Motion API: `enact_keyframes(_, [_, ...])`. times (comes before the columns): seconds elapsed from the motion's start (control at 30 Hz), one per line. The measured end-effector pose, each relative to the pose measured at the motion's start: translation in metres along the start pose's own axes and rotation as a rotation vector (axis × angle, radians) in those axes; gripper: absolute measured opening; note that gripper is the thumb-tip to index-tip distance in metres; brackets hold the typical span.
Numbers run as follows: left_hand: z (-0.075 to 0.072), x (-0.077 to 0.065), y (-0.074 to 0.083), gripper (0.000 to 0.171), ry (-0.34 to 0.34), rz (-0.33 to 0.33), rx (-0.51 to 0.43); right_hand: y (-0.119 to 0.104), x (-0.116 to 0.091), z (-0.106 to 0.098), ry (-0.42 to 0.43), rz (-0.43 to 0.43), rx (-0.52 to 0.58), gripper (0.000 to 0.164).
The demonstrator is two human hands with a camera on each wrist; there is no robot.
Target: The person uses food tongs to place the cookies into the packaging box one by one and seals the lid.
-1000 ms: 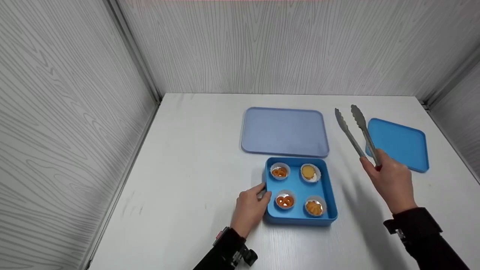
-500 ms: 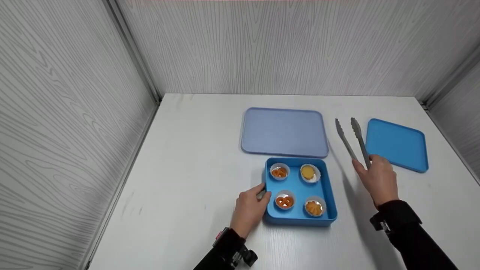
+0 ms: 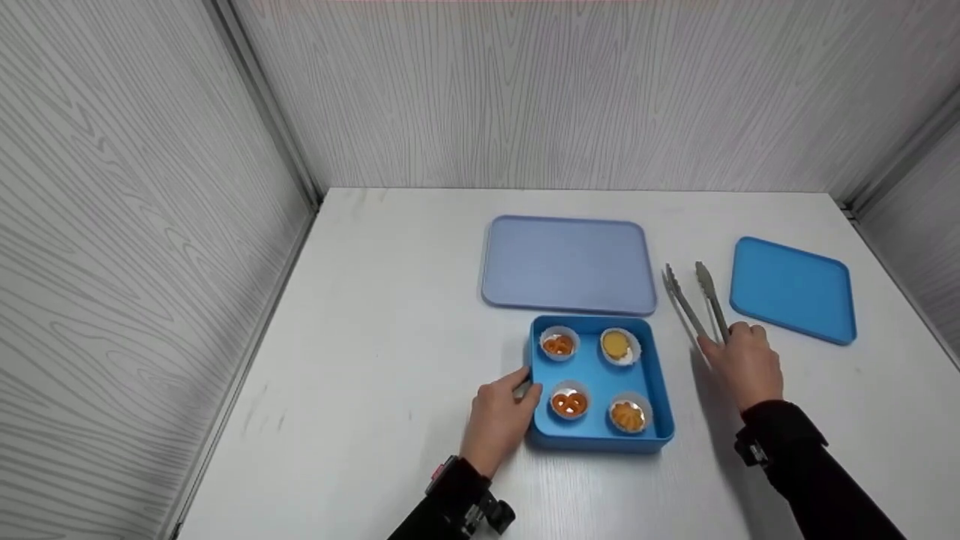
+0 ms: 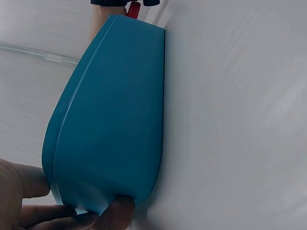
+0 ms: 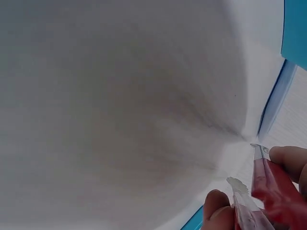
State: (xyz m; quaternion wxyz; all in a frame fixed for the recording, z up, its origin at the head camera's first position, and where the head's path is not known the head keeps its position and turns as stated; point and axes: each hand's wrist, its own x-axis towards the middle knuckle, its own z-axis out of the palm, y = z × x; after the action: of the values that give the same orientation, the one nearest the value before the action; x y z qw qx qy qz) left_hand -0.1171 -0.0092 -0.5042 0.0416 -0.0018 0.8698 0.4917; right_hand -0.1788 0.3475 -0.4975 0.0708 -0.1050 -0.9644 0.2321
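Observation:
My left hand (image 3: 499, 420) holds the left side of a blue box (image 3: 592, 441), thumb at its rim, fingertips against the outer wall. In the left wrist view that blue wall (image 4: 110, 115) fills the middle. White paper cups inside the box hold small snacks: pretzels (image 3: 569, 404) in the two left ones, a round yellow cookie (image 3: 616, 345) and a ridged biscuit (image 3: 628, 415) at right. My right hand (image 3: 746, 367) grips metal tongs (image 3: 711, 296) right of the box. The tongs' arms are spread with nothing between them; red handles (image 5: 276, 187) show in the right wrist view.
A lavender tray (image 3: 570, 262) lies just behind the box. At the right lies a flat blue tray (image 3: 793, 289). Wood-grain panels (image 3: 562, 94) enclose the white table (image 3: 360, 360) at the back and sides.
My right hand has moved left, with the tongs lowered and their tips drawn nearer to me. The left hand and the box have stayed in place.

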Motion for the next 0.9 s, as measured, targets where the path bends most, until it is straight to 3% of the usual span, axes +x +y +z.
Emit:
enact_keyframes(0.33, [0.0, 0.0, 0.001, 0.045, 0.005, 0.011, 0.002, 0.005, 0.003, 0.007, -0.036, 0.006, -0.059, 0.049])
enact_keyframes(0.57, [0.0, 0.001, 0.002, 0.044, 0.006, 0.009, 0.016, 0.006, 0.003, 0.004, -0.084, 0.03, -0.061, 0.055])
enact_keyframes(0.77, [0.0, 0.001, 0.002, 0.044, 0.008, 0.007, 0.015, 0.007, 0.003, -0.004, -0.155, 0.031, -0.092, 0.078])
enact_keyframes(0.9, [0.0, 0.001, 0.002, 0.045, 0.001, -0.005, 0.012, 0.009, 0.003, -0.012, -0.109, -0.036, -0.139, 0.099])
